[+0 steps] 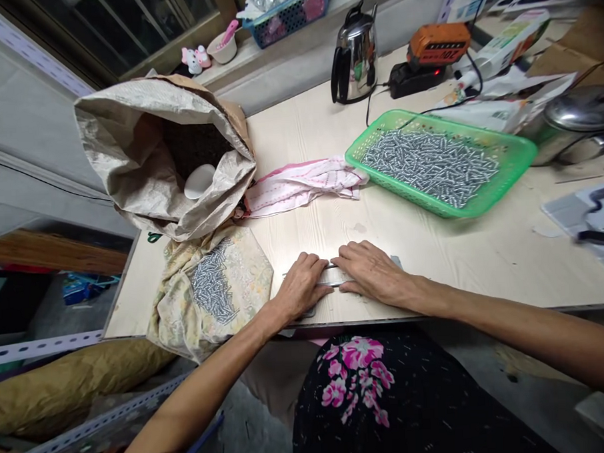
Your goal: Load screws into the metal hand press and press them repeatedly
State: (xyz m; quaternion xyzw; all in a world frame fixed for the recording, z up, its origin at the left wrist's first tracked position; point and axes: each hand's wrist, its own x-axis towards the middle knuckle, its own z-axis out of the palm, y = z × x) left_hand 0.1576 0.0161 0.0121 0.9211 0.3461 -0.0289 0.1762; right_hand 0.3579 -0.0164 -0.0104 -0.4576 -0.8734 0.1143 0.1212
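A metal strip (336, 283), nearer than and left of the green basket (461, 211), is gripped by the left hand (302, 281) and right hand (372, 270). Pins (424, 161) are heaped inside the basket and, farther left, on cloth (253, 262); which are finished cannot be told.

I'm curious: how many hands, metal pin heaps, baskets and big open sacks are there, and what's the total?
Hands: 2 (left hand, right hand)
Metal pin heaps: 2 (larger heap, smaller heap)
Baskets: 2 (green basket, blue basket)
Open sack: 1
Total: 7
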